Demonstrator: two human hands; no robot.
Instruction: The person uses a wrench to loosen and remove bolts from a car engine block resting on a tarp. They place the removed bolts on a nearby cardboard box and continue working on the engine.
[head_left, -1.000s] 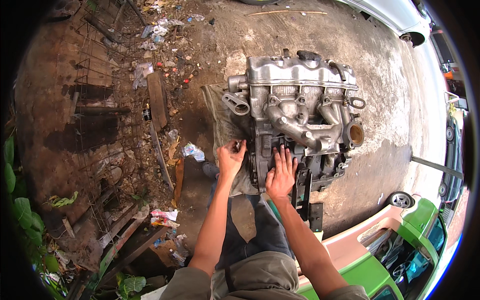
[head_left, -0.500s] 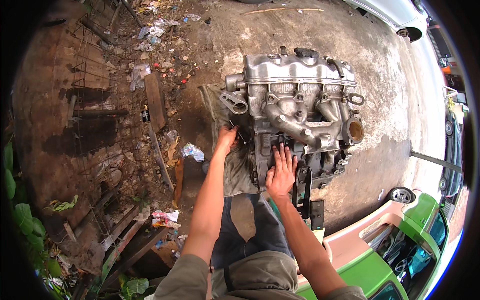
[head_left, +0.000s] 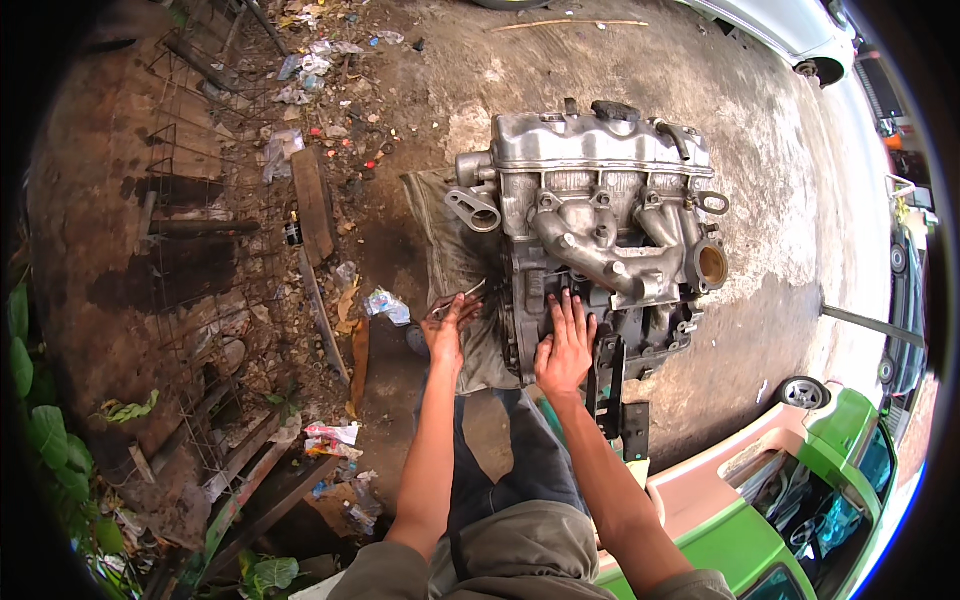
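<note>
At frame centre, the open right hand (head_left: 565, 350) presses flat on a heavy, rigid, greasy metal engine (head_left: 600, 220), best gripped by its pipes, while the left hand (head_left: 447, 325) pinches a thin metal tool (head_left: 458, 298).

Both forearms are bare from elbow to wrist, with no watch, band or glove on either. The left hand (head_left: 445, 335) and the right hand (head_left: 565, 352) are bare too, the fingers (head_left: 570, 308) without rings as far as can be seen. Short sleeves of a drab olive-grey shirt (head_left: 500, 555) end near the elbows, the cloth loose and creased. Below the hands, dark blue-grey trousers (head_left: 520, 460) show, faded and dull, their fabric wrinkled along the legs.
</note>
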